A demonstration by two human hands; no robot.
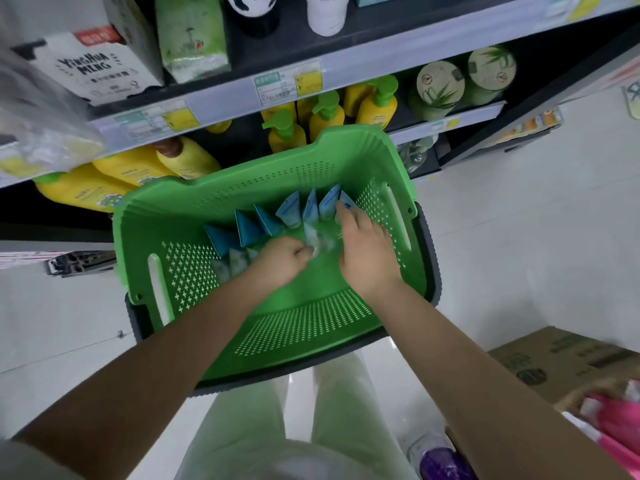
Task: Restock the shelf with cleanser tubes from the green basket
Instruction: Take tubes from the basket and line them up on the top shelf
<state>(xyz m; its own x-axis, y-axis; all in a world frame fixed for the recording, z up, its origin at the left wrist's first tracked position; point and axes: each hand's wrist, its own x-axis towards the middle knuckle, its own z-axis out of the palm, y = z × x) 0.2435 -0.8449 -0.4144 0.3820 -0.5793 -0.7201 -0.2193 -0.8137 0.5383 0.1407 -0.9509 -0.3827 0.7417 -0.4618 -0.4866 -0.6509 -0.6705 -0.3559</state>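
Note:
A green perforated basket sits in front of the shelf, below me. Several blue and pale cleanser tubes lie in a row along its far side. Both hands reach into the basket. My left hand is closed around a pale tube near the middle of the row. My right hand rests on the tubes at the right end, its fingers curled over one; the grip itself is partly hidden.
Yellow pump bottles and aloe jars fill the lower shelf behind the basket. Boxes and white bottles stand above. A cardboard box and a pink item lie on the white floor at right.

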